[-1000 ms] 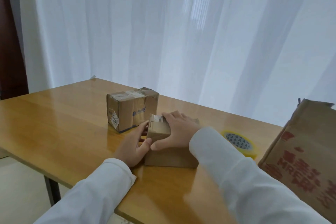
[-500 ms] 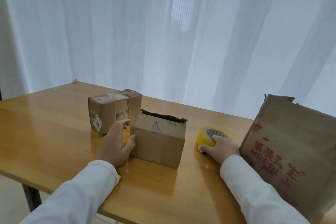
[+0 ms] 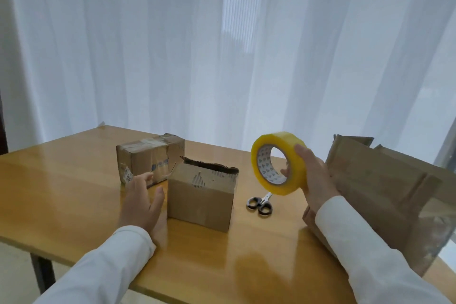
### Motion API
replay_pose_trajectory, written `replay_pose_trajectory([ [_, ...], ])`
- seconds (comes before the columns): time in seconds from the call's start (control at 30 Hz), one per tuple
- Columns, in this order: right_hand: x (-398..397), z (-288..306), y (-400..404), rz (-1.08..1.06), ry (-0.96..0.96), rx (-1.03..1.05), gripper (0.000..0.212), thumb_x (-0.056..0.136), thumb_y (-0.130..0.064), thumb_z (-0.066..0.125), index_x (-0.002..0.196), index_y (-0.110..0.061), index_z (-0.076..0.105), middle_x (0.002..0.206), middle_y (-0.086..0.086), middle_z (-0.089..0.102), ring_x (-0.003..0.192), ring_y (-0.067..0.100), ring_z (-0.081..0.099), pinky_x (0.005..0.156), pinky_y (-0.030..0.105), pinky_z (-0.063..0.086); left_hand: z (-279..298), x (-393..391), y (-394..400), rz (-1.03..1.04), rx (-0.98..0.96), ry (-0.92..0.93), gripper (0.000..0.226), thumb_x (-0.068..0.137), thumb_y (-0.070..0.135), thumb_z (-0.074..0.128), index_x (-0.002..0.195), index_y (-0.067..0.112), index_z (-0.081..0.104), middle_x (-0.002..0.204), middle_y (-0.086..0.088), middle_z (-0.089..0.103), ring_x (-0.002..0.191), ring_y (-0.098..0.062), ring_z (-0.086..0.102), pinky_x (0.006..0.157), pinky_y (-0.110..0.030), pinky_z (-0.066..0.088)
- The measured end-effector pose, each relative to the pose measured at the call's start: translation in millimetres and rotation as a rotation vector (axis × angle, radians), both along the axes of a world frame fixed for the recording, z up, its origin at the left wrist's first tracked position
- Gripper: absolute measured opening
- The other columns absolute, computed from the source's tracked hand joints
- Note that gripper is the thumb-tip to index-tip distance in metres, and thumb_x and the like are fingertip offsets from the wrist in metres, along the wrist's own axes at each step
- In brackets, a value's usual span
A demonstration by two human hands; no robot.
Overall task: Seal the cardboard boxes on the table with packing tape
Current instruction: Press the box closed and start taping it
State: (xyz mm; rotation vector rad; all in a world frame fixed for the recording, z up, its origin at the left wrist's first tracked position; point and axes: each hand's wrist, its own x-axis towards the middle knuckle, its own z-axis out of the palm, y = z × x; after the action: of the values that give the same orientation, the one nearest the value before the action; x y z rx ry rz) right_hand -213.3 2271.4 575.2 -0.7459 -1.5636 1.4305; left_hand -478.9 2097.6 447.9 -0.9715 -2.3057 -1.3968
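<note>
Wooden worktop (image 3: 61, 180) ran wide and mostly bare on the left, its near edge close to the person. A large cardboard box (image 3: 385, 195) crowded the right end, flaps raised, unsealed. At centre an open box (image 3: 201, 195) with a torn top rim waited for tape. Behind it a small taped box (image 3: 148, 155) looked already sealed, so one of three seemed done. Yellow packing tape (image 3: 278, 163) was lifted above the worktop, gripped by the right hand (image 3: 315, 175), fingers through the core. No strip was pulled yet. The left hand (image 3: 142, 201) rested flat and relaxed just beside the open box. Scissors (image 3: 260, 203) lay between the boxes.
</note>
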Motion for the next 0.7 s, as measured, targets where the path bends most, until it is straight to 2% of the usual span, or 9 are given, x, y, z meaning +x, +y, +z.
replay_pose_trajectory([
  [0.1, 4.2, 9.3, -15.6, 0.062, 0.0, -0.003, 0.036, 0.082, -0.053, 0.053, 0.098, -0.022, 0.06, 0.076, 0.002, 0.062, 0.069, 0.019, 0.063, 0.087, 0.044, 0.052, 10.4, 16.4, -8.4, 0.034, 0.113, -0.107, 0.036, 0.094, 0.027, 0.049, 0.123, 0.006, 0.049, 0.12, -0.012, 0.052, 0.115, -0.027, 0.044, 0.095, -0.037, 0.036],
  [0.2, 5.0, 17.8, -34.3, 0.134, -0.031, 0.056, 0.041, 0.074, -0.059, 0.061, 0.087, -0.021, 0.062, 0.069, 0.001, 0.064, 0.069, 0.022, 0.064, 0.075, 0.039, 0.052, 36.6, 50.3, -15.5, -0.045, 0.337, -0.162, 0.034, 0.086, 0.037, 0.037, 0.109, 0.015, 0.052, 0.103, -0.002, 0.057, 0.098, -0.021, 0.053, 0.084, -0.03, 0.043],
  [0.3, 0.2, 22.2, -52.2, 0.173, -0.064, 0.175, 0.036, 0.083, -0.052, 0.059, 0.081, -0.016, 0.062, 0.067, 0.003, 0.064, 0.064, 0.021, 0.063, 0.067, 0.034, 0.052, 75.8, 88.7, -18.7, -0.196, 0.381, -0.212, 0.022, 0.098, 0.035, 0.04, 0.099, 0.02, 0.056, 0.091, 0.001, 0.062, 0.088, -0.012, 0.058, 0.082, -0.031, 0.051],
  [0.37, -1.9, 24.0, -64.9, 0.197, -0.094, 0.254, 0.039, 0.084, -0.05, 0.058, 0.078, -0.011, 0.06, 0.069, 0.006, 0.063, 0.06, 0.018, 0.062, 0.062, 0.03, 0.052, 97.7, 107.2, -21.7, -0.371, 0.329, -0.406, 0.028, 0.099, 0.041, 0.037, 0.102, 0.021, 0.057, 0.097, 0.001, 0.065, 0.093, -0.014, 0.062, 0.086, -0.033, 0.053],
  [0.43, -2.5, 25.1, -76.9, 0.234, -0.133, 0.338, 0.053, 0.071, -0.059, 0.057, 0.075, -0.007, 0.056, 0.064, 0.007, 0.06, 0.054, 0.017, 0.059, 0.055, 0.025, 0.049, 113.4, 117.6, -28.3, -0.572, 0.257, -0.755, 0.052, 0.092, 0.059, 0.036, 0.109, 0.015, 0.058, 0.106, -0.004, 0.067, 0.099, -0.019, 0.065, 0.087, -0.036, 0.054],
  [0.5, -2.0, 25.0, -86.0, 0.251, -0.179, 0.426, 0.06, 0.061, -0.068, 0.053, 0.07, -0.008, 0.052, 0.06, 0.008, 0.056, 0.052, 0.019, 0.057, 0.051, 0.025, 0.045, 120.7, 121.3, -38.1, -0.675, 0.168, -0.923, 0.075, 0.079, 0.074, 0.037, 0.111, 0.011, 0.062, 0.107, -0.008, 0.07, 0.1, -0.022, 0.067, 0.089, -0.039, 0.054],
  [0.57, -0.4, 24.2, -91.4, 0.248, -0.219, 0.488, 0.053, 0.063, -0.067, 0.052, 0.06, -0.014, 0.05, 0.056, 0.007, 0.054, 0.051, 0.019, 0.055, 0.052, 0.026, 0.043, 123.2, 122.7, -48.2, -0.687, 0.134, -0.911, 0.082, 0.07, 0.079, 0.04, 0.11, 0.012, 0.066, 0.106, -0.006, 0.071, 0.102, -0.021, 0.066, 0.091, -0.04, 0.053],
  [0.63, 3.1, 24.0, -97.3, 0.24, -0.24, 0.535, 0.044, 0.072, -0.058, 0.053, 0.047, -0.023, 0.045, 0.048, -0.003, 0.049, 0.045, 0.013, 0.051, 0.047, 0.022, 0.039, 126.1, 124.3, -57.6, -0.663, 0.133, -0.863, 0.071, 0.075, 0.074, 0.044, 0.104, 0.014, 0.069, 0.101, -0.001, 0.072, 0.1, -0.019, 0.066, 0.091, -0.039, 0.052],
  [0.7, 6.6, 23.0, -102.7, 0.218, -0.257, 0.576, 0.042, 0.075, -0.05, 0.052, 0.043, -0.024, 0.044, 0.042, -0.008, 0.045, 0.039, 0.007, 0.047, 0.041, 0.017, 0.036, 128.5, 125.7, -64.6, -0.655, 0.099, -0.806, 0.057, 0.083, 0.064, 0.05, 0.103, 0.014, 0.07, 0.098, 0.002, 0.073, 0.098, -0.017, 0.067, 0.09, -0.037, 0.052],
])
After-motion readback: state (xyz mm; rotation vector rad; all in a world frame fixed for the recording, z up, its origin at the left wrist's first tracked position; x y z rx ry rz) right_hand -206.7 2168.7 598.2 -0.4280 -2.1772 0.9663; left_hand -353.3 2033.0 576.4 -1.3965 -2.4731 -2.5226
